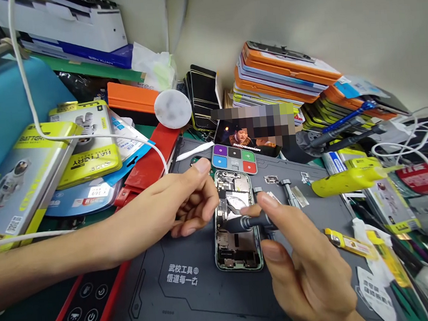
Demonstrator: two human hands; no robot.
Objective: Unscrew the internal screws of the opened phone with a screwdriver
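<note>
An opened phone (238, 248) lies back-up on the dark grey work mat (195, 292), its inner parts showing. My right hand (306, 272) pinches a dark screwdriver (247, 223) whose tip points left onto the phone's middle. My left hand (176, 203) rests at the phone's left edge with fingers curled in and the thumb stretched along the top; whether anything is in it stays hidden. Small metal parts (287, 191) lie on the mat just right of the phone.
A coloured four-square tray (234, 158) and a playing phone screen (249, 140) sit behind. Battery boxes (85, 142) pile at left, stacked phone cases (285, 79) at back right. A yellow tool (346, 179), cables (423, 152) and tweezers crowd the right. A red device (84, 306) lies front left.
</note>
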